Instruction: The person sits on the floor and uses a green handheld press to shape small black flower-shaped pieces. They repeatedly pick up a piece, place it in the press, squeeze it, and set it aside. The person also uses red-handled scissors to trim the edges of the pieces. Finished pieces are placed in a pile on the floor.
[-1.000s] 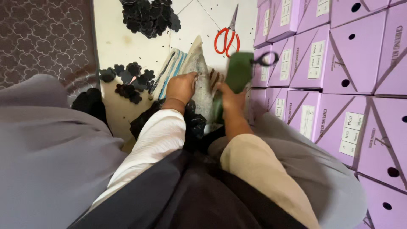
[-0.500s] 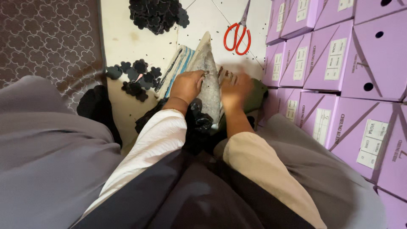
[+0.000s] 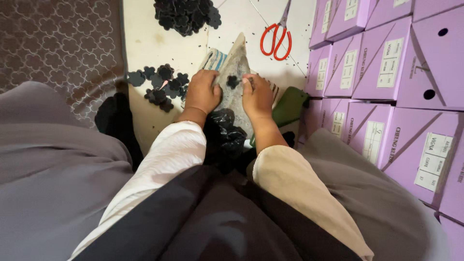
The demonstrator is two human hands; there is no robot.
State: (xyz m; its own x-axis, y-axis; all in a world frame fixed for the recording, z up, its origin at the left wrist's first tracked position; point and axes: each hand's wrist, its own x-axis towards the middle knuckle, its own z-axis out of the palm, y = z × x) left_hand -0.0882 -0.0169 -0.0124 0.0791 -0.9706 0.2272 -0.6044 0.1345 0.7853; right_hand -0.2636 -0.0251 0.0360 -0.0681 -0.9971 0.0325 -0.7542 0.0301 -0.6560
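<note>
The left hand [image 3: 202, 92] is resting palm down on a grey, crumpled, pointed sheet of material [image 3: 235, 79], its fingers curled over the sheet's left edge and gripping it. The right hand [image 3: 257, 96] is lying on the sheet's right side, fingers drawn together and pinching at a small black flower-shaped cut-out [image 3: 233, 81] that is sitting on the sheet between the two hands. Whether the fingertips are actually clamping the cut-out cannot be told.

The sheet is lying on a pale tiled floor [image 3: 150, 43], its tip pointing away from the person, with a striped blue and white cloth [image 3: 212, 59] showing under its left edge. Just below the hands a crumpled black plastic bag [image 3: 224, 133] is sitting between the forearms. A dark green flat object [image 3: 288, 107] is lying just right of the right wrist.

Left of the left hand a loose cluster of black flower-shaped pieces [image 3: 159, 83] is spreading over the floor, and a larger heap of the same black pieces [image 3: 186, 14] is lying farther away at the top. Red-handled scissors [image 3: 276, 38] are lying beyond the right hand. Stacked lilac cardboard boxes [image 3: 386, 63] are lining the right side, and a brown patterned carpet [image 3: 58, 48] is covering the left.
</note>
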